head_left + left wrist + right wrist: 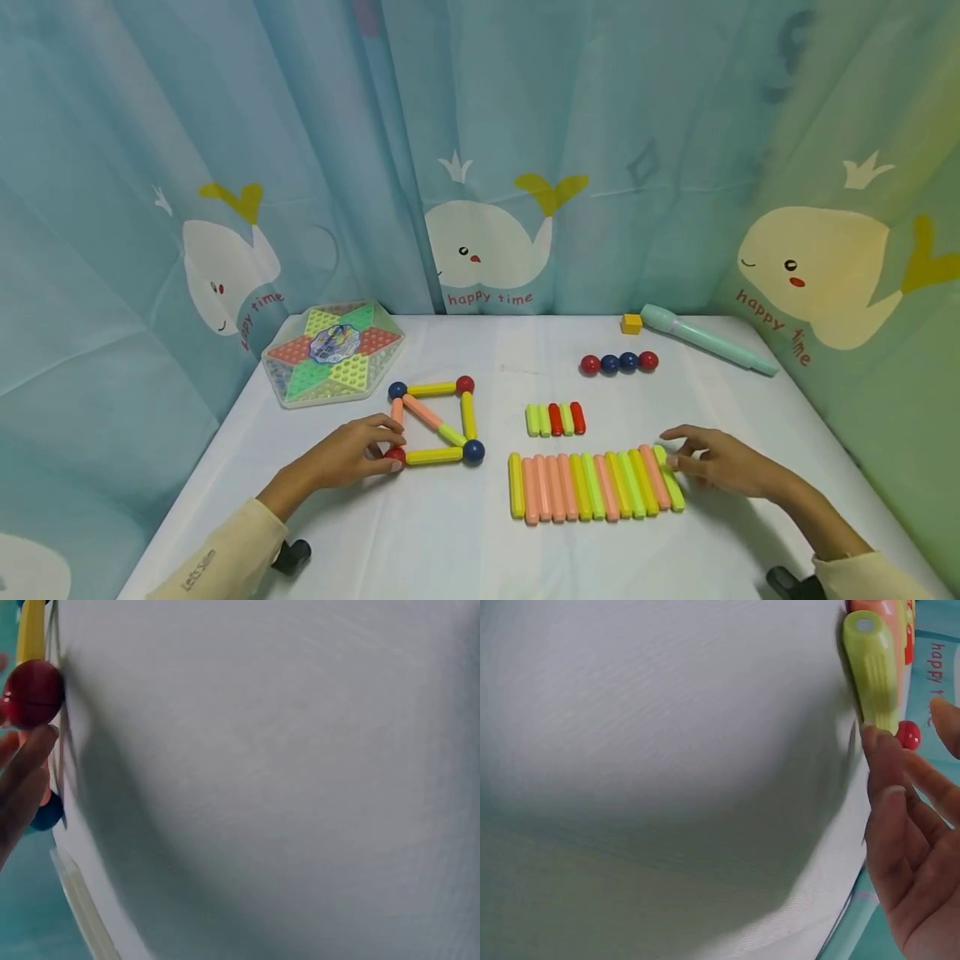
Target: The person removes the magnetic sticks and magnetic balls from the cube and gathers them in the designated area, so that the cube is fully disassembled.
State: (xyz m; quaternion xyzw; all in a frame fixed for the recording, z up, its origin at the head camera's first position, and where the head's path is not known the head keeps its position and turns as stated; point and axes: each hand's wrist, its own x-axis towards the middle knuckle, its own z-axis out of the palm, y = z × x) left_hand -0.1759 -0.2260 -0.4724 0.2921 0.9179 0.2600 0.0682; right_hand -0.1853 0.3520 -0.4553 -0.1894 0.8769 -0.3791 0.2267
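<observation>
On the table, magnetic rods and balls form a square frame with a diagonal. My left hand pinches the red ball at its near left corner, fingers beside the pink rod. Yellow rods make up other sides, and a large blue ball sits at the near right corner. My right hand is at the right end of a row of pink, yellow and lime rods. Its fingertips touch the last lime rod, which tilts slightly, while the thumb stands apart in the right wrist view.
Short lime and red rods lie behind the long row. Further back are a line of red and blue balls, a yellow cube and a mint-green pen-like stick. A hexagonal game board lies at back left, before a curtain.
</observation>
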